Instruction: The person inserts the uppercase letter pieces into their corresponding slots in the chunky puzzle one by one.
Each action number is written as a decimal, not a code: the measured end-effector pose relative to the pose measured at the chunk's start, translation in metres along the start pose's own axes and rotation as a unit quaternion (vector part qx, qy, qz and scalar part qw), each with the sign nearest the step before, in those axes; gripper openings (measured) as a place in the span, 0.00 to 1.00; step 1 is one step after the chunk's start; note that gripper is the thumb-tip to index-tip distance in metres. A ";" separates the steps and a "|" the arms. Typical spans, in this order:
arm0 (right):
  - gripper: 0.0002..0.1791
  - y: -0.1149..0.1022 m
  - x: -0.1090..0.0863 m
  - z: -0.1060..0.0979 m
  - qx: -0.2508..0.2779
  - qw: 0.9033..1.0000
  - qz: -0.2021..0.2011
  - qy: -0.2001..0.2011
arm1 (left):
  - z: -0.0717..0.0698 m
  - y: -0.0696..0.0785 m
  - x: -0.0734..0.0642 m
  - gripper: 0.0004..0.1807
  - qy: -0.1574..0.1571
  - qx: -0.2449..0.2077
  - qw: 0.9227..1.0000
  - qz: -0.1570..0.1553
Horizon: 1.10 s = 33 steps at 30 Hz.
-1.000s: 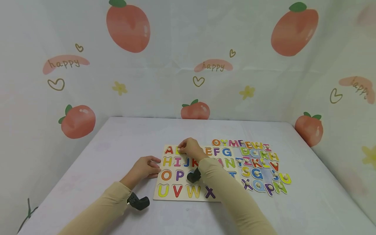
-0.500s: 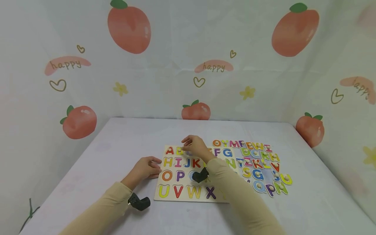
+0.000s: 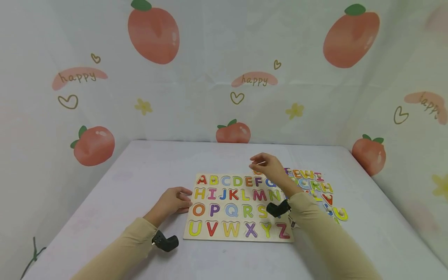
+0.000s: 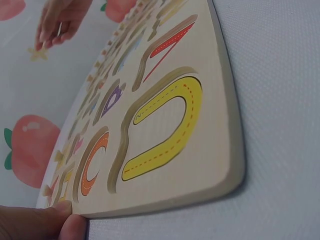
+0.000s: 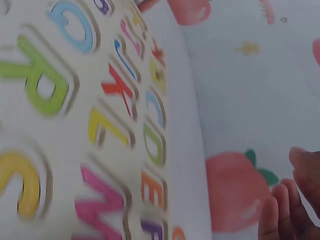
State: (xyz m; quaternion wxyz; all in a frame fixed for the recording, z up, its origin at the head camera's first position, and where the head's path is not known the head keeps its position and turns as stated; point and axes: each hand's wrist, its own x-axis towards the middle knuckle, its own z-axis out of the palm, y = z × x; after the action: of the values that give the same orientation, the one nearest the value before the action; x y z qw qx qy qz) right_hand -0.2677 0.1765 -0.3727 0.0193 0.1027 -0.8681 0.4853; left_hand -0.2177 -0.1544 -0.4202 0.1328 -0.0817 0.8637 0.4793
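A wooden alphabet puzzle board [image 3: 220, 238] lies on the table, with coloured letter recesses in rows. The knobbed A piece [image 3: 202, 179] and B piece [image 3: 214, 179] sit in its top left corner. My left hand [image 3: 171, 204] rests at the board's left edge, and in the left wrist view its fingertips [image 4: 62, 207] touch that edge. Raised beyond the board's far right part, my right hand [image 3: 268, 167] holds nothing, its fingers loosely bent. It overlaps the orange O piece [image 3: 258, 172] in the head view.
Several loose knobbed letter pieces lie right of the board, among them a yellow U piece [image 3: 340, 213], a red V piece [image 3: 327, 199] and a pink I piece [image 3: 319, 177]. The right forearm hides some of them. A printed cloth [image 3: 203, 58] hangs behind the table.
My right hand has let go of the B piece at the top left of the board, lifted and moved right toward the loose letters. My left hand stays at the board's edge.
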 end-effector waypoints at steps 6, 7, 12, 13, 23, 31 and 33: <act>0.21 0.020 -0.018 -0.041 -0.008 1.000 0.008 0.024 | -0.001 0.000 -0.003 0.22 -0.007 0.001 1.000 0.007; 0.22 0.024 -0.021 -0.047 -0.012 0.999 0.011 0.027 | -0.001 0.000 -0.003 0.22 -0.007 0.001 1.000 0.007; 0.25 0.037 -0.038 -0.068 -0.034 0.998 0.028 0.041 | -0.001 0.002 -0.004 0.22 -0.006 -0.004 1.000 0.005; 0.25 0.039 -0.042 -0.072 -0.038 0.998 0.032 0.041 | -0.001 0.002 -0.004 0.23 -0.006 -0.005 1.000 0.005; 0.26 0.058 -0.078 -0.099 -0.066 0.994 0.070 0.048 | -0.003 0.002 -0.004 0.23 -0.004 -0.005 1.000 -0.002; 0.30 0.078 -0.082 -0.114 -0.079 0.991 0.102 0.042 | -0.002 0.000 -0.003 0.23 -0.008 -0.005 1.000 0.000; 0.30 0.084 -0.080 -0.116 -0.085 0.990 0.107 0.043 | -0.002 0.001 -0.002 0.23 -0.006 -0.006 1.000 0.000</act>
State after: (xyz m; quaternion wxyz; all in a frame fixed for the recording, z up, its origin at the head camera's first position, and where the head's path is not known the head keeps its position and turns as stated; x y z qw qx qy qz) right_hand -0.2141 0.3303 -0.3923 0.0132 -0.0140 -0.9105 0.4131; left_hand -0.2159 -0.1553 -0.4181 0.1377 -0.0796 0.8598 0.4852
